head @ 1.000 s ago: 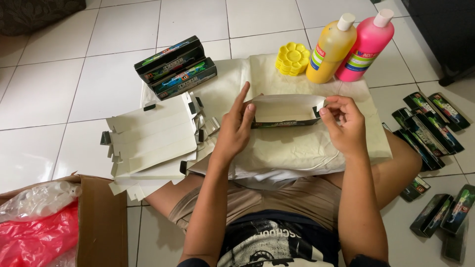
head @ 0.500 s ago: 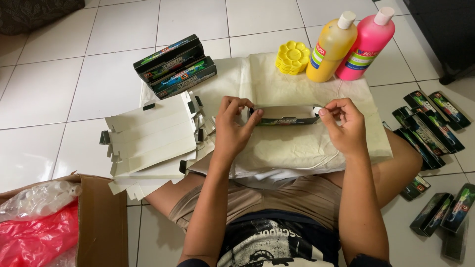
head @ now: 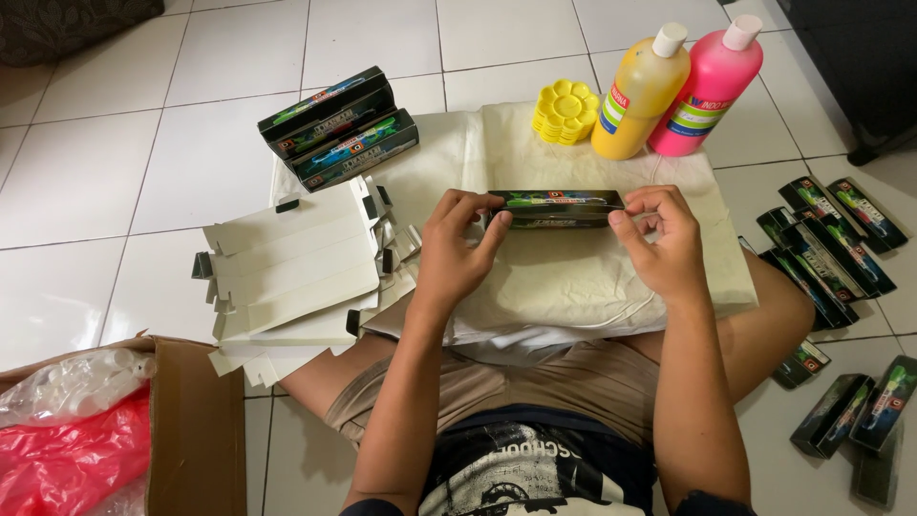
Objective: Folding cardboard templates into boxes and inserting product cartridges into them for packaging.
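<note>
step: closing end flap of long black-and-green cardboard box (head: 556, 207) | left hand (head: 457, 250) and right hand (head: 664, 247) fingers pinched on its ends, above cream pad (head: 592, 287) | flat white blanks (head: 296, 263) at 9 o'clock | next, likely: tuck flap squarely

Home: white tiled floor (head: 143, 162)

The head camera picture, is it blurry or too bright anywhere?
Head view: sharp throughout, evenly lit by soft daylight; the long black cardboard box between the left hand and right hand is crisp; faint glare on the white floor tiles; shadows are weak.
</note>
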